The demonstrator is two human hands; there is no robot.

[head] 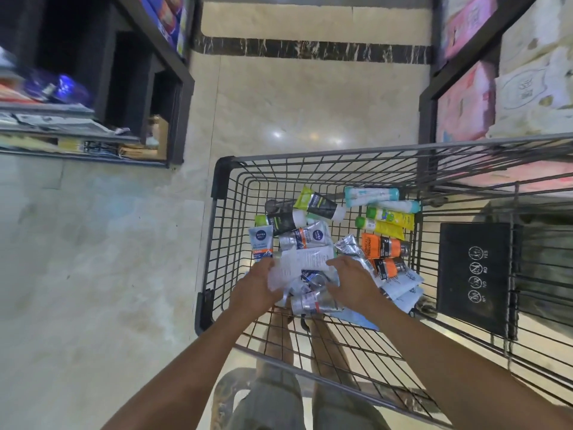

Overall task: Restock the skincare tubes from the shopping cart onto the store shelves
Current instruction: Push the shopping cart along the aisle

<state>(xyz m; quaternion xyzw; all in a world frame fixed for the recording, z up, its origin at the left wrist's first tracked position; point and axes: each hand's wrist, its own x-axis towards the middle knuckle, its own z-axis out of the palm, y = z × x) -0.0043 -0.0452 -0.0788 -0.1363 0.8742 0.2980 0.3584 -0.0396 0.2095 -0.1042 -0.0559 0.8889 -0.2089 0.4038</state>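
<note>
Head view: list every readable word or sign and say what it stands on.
"NIVEA MEN": blue-and-white tube.
"NIVEA": silver tube.
"L'OREAL": orange tube.
"YES", "NO", "NO": black cart panel, beside round pictogram signs.
Fine print on the white tube held by the left hand: too small to read.
Shelf packages: too blurred to read.

1. Down below, a glossy cream stone-tile floor (273, 97) fills the aisle, with two soft white light reflections (277, 134) gleaming on it just ahead.
2. Farther up, a dark brown veined marble band (310, 49) runs straight across that floor.
3. On the left stands a black-framed shelving unit (183, 76), deep and shadowy inside. Blurred shiny blue packets (62, 88) sit on it, with crumpled printed papers (59, 124) on a ledge beneath.
4. On the right is a second dark-framed shelf rack (429, 97), packed with pink and cream cardboard boxes (465, 110).
</note>
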